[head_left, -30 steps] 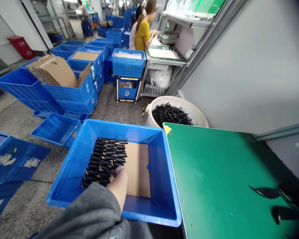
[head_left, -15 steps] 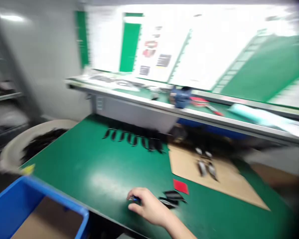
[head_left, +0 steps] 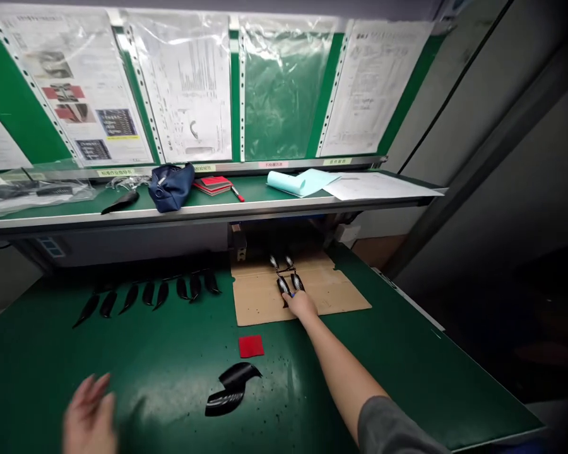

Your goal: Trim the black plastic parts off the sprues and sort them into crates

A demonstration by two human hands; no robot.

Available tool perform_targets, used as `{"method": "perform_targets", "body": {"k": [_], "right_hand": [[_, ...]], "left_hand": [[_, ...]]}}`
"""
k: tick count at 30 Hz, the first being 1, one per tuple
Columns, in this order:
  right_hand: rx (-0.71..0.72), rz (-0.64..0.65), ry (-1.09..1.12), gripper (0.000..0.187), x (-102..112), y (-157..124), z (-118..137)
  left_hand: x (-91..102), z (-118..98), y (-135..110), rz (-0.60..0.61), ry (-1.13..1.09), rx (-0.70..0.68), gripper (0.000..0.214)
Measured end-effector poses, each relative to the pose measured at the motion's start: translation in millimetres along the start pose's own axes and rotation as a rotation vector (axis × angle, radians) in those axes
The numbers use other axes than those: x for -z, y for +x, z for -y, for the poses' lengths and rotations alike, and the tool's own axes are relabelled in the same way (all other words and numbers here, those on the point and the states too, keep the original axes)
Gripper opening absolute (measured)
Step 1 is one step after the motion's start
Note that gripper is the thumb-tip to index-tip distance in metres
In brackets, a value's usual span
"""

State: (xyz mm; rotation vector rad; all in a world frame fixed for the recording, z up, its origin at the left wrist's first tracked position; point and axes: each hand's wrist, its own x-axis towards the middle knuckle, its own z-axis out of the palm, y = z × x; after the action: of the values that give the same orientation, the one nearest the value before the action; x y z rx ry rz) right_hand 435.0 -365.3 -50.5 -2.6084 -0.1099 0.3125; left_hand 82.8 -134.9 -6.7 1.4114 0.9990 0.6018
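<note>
My right hand (head_left: 301, 305) reaches far forward onto a flat sheet of cardboard (head_left: 345, 293) on the green workbench (head_left: 137, 372). Its fingers close around glossy black-and-silver parts (head_left: 286, 284) lying on the cardboard. My left hand (head_left: 89, 416) hovers blurred over the near left of the bench, fingers stretched out and apart, holding nothing. Two curved black parts (head_left: 231, 388) lie between my hands, beside a small red square (head_left: 250, 345). A row of several black leaf-shaped parts (head_left: 146, 295) lies at the back left.
A raised shelf (head_left: 265, 205) crosses the back with a dark blue pouch (head_left: 171, 186), red booklets (head_left: 212, 184), a rolled pale blue sheet (head_left: 296, 183) and plastic bags (head_left: 28, 189). Sleeved papers (head_left: 189, 82) hang on the green back panel.
The view has swung from the blue crate on the floor to the bench. My right hand moved from the near edge out to the cardboard. My left hand left the crate.
</note>
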Motion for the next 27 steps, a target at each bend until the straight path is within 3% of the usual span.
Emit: {"method": "perform_targets", "body": {"k": [3,5,8,12,15,17,20,23,27], "right_hand": [[0.022,0.018,0.031,0.028,-8,9,-18],[0.085,0.033,0.060,0.028,-16,-5,-24],[0.226,0.058,0.109,0.030,-24,-56,-25],[0.441,0.116,0.150,0.025,-23,-142,-12],[0.711,0.273,0.188,0.013,-19,-175,-2],[0.763,0.355,0.213,0.018,-20,-171,-4],[0.661,0.240,0.084,0.026,-30,-140,-19],[0.609,0.100,-0.112,0.039,-45,-112,-32],[0.738,0.141,-0.128,0.042,-61,-101,-20]], "left_hand": [[-66.4,17,1,0.127,-0.066,0.011,0.040],[-106.2,28,-4,0.324,-0.274,0.184,0.047],[-151.8,36,-12,0.433,-0.456,0.423,0.057],[-180.4,27,-13,0.474,-0.578,0.467,0.059],[-176.4,12,-1,0.471,-0.689,0.416,0.046],[-161.2,1,9,0.464,-0.754,0.377,0.037],[-123.8,-9,21,0.575,-0.840,0.351,0.038],[-81.0,-2,28,0.702,-0.836,0.403,0.043],[-38.9,21,28,0.835,-0.774,0.475,0.046]]}}
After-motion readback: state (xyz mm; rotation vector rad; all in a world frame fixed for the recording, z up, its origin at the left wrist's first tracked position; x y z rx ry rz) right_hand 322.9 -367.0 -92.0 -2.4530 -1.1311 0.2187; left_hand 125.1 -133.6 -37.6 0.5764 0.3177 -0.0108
